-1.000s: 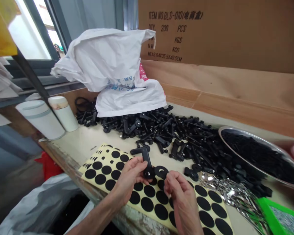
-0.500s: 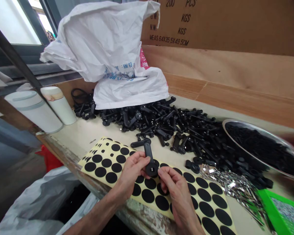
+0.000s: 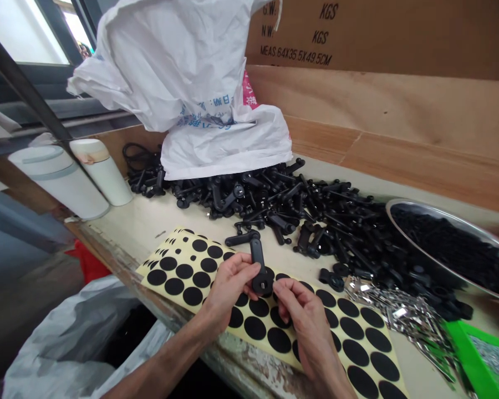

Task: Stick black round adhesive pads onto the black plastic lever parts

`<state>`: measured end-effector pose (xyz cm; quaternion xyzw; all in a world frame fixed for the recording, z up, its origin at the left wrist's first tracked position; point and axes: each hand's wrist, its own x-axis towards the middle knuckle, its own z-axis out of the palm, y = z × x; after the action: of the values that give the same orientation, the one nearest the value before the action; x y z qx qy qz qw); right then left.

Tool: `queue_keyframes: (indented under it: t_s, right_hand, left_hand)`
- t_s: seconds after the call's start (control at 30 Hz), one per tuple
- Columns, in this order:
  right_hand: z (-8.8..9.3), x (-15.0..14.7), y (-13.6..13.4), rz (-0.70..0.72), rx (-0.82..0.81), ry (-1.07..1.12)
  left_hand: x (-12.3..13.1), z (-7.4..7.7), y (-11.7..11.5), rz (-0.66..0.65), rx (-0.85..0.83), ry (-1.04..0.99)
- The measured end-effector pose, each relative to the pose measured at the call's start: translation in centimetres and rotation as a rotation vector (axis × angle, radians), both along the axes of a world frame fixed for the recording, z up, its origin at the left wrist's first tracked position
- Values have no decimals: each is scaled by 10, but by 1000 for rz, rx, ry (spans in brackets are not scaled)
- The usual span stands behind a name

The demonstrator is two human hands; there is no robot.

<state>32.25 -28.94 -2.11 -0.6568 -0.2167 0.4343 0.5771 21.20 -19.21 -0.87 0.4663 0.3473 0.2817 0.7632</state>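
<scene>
Black plastic T-shaped part (image 3: 256,260) gripped by left hand (image 3: 228,288); round end pinched by right hand (image 3: 303,321), over sheet of black round stickers (image 3: 255,328).

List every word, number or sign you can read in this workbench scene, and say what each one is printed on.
"G.W:" on the cardboard carton
"N.W:" on the same carton
"KGS" on the carton, twice, after each of those
"MEAS:64X35.5X49.5CM" on the carton
Blue print on the white woven sack: creased, too distorted to read
Pink patch on the sack: partly hidden, unreadable
</scene>
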Motion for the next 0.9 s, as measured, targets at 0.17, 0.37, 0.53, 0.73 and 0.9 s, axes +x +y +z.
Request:
queue_keyframes:
  t_s: [0.17,0.37,0.53,0.73,0.9]
  right_hand:
    - [-1,0,0,-10,-2,-32]
    - [-1,0,-1,-6,31,-119]
    - [0,-1,-1,4,51,-212]
    - [2,-3,-2,18,52,-503]
    - [1,-5,-5,51,91,-787]
  left_hand:
    - [0,-1,1,8,-8,10]
    - [1,1,1,16,-14,22]
    - [-1,1,0,0,6,-18]
    - [-5,0,0,-15,6,-24]
    - [-5,-3,1,-7,15,-13]
